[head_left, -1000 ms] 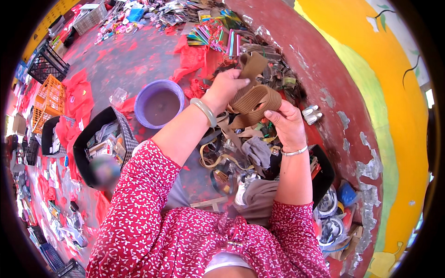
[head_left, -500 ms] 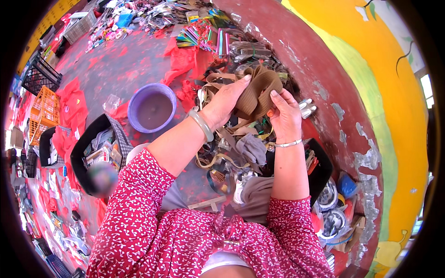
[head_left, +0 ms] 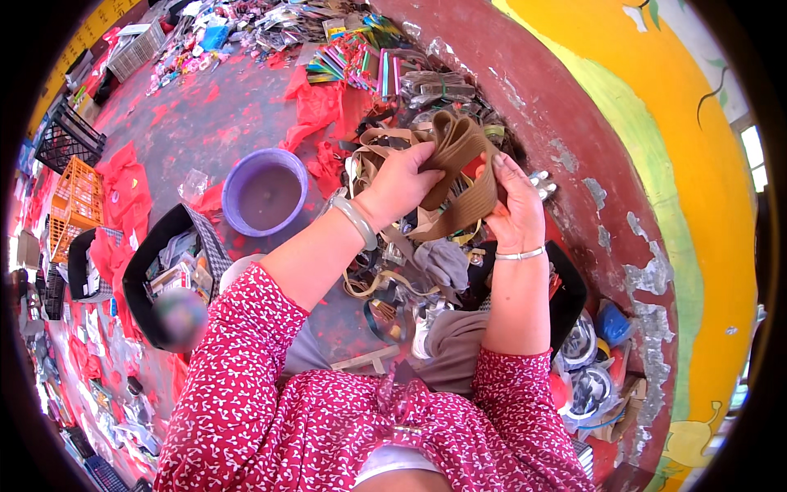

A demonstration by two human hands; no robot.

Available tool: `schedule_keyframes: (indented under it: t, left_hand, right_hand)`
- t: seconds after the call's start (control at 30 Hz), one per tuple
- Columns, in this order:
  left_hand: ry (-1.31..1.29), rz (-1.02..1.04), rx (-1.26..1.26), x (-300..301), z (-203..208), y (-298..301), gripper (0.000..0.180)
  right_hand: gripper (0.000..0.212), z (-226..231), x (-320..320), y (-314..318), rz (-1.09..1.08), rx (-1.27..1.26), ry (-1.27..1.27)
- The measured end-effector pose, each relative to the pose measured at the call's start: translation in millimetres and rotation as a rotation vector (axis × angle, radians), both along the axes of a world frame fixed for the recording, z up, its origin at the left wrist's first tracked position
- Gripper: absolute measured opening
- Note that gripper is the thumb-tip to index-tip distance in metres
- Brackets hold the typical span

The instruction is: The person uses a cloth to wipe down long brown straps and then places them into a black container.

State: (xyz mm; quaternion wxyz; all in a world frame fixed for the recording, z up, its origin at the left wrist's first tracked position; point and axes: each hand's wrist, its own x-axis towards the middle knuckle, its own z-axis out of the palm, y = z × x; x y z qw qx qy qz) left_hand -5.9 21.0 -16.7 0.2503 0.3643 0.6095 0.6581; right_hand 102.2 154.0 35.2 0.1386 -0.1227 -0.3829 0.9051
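Between my two hands is a wide brown ribbed strap [head_left: 469, 203], folded into several loops. My left hand [head_left: 403, 182] pinches the gathered folds at their left side, thumb on top. At the strap's right edge, my right hand [head_left: 516, 205] grips a loop between thumb and fingers; part of those fingers is hidden behind the strap. Below the strap lies a heap of tan belts and straps [head_left: 379, 287], with a crumpled grey cloth [head_left: 443, 264] on it.
A purple basin [head_left: 233, 193] with murky water stands left of my left arm. Farther left are a black open box of packets [head_left: 144, 275] and an orange crate [head_left: 79, 197]. Bundled goods [head_left: 443, 87] lie along the peeling red wall [head_left: 541, 107]. Plastic-wrapped round items [head_left: 592, 389] sit at the right.
My right hand has moved slightly right and down, drawing a loop of the strap out wider. My left hand stays nearly in place, its fingers now curled around the folds.
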Motion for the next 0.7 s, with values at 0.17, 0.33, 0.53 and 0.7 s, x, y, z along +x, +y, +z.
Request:
schedule_keyframes:
  t: [0.17,0.33,0.53,0.7]
  left_hand:
    - [-0.04,0.027,0.177,8.7,-15.8,12.2,0.035]
    - [-0.101,0.115,0.24,13.5,-9.2,15.1,0.034]
    - [-0.149,0.108,0.388,-0.4,1.4,17.2,0.032]
    - [-0.212,-0.054,0.311,10.3,5.1,11.5,0.037]
  right_hand:
    - [0.022,2.7,-6.6,-6.8,-0.037,-0.16,0.113]
    - [0.034,8.2,-7.6,-20.1,-0.08,0.267,0.066]
    - [0.034,19.7,-10.7,-30.4,-0.145,0.392,0.126]
    - [0.021,12.2,-15.8,-12.8,-0.276,0.326,0.085]
